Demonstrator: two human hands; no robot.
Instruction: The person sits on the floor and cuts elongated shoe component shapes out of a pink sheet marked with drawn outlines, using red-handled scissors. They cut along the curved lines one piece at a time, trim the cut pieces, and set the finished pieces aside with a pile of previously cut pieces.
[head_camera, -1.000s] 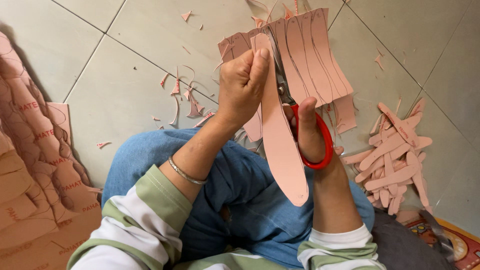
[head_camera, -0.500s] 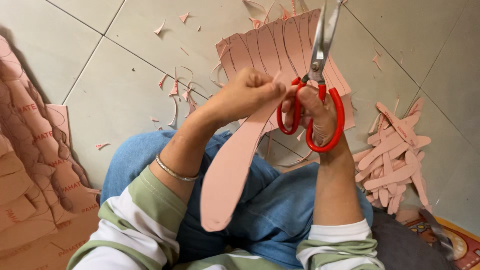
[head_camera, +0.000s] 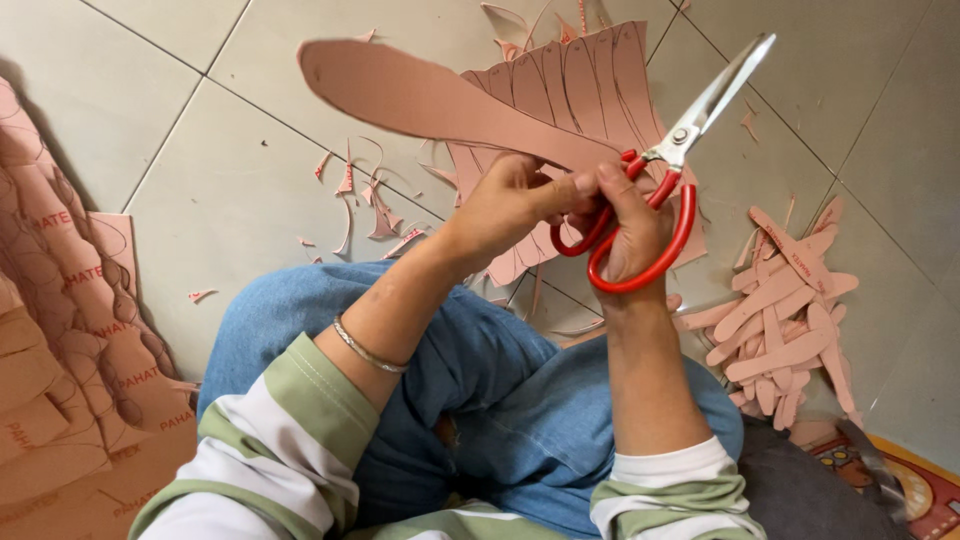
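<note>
- My left hand (head_camera: 515, 205) is closed around the narrow end of a pink sole-shaped cutout (head_camera: 440, 100); thumb and fingers pinch it, and the broad end sticks out toward ten o'clock, flat and slightly tilted.
- My right hand (head_camera: 630, 235) is curled through the red loops of the scissors (head_camera: 680, 140), fingers tight in the handles, thumb pressing near the pivot.
- The scissor blades point to one o'clock and lie nearly together; I cannot tell whether a sliver of gap remains between them.
- The two hands touch, right at the spot where the cutout's narrow end meets the scissors' pivot.
- Behind my hands, at twelve o'clock, a pink sheet (head_camera: 590, 80) with sole outlines drawn side by side lies on the tiled floor (head_camera: 200, 180).
- At three o'clock from my right hand, a loose pile of finished pink cutouts (head_camera: 785, 310) rests on the floor, well apart from the scissors.
- Thin curled trimmings (head_camera: 365, 195) are scattered at nine o'clock from my left hand.
- Far at nine o'clock, a stack of leftover pink sheets (head_camera: 70, 340) with scalloped cut edges lies along the frame's edge.
- A thin metal bracelet (head_camera: 368, 350) sits on my left wrist, above my jeans-covered knee (head_camera: 500, 390).
</note>
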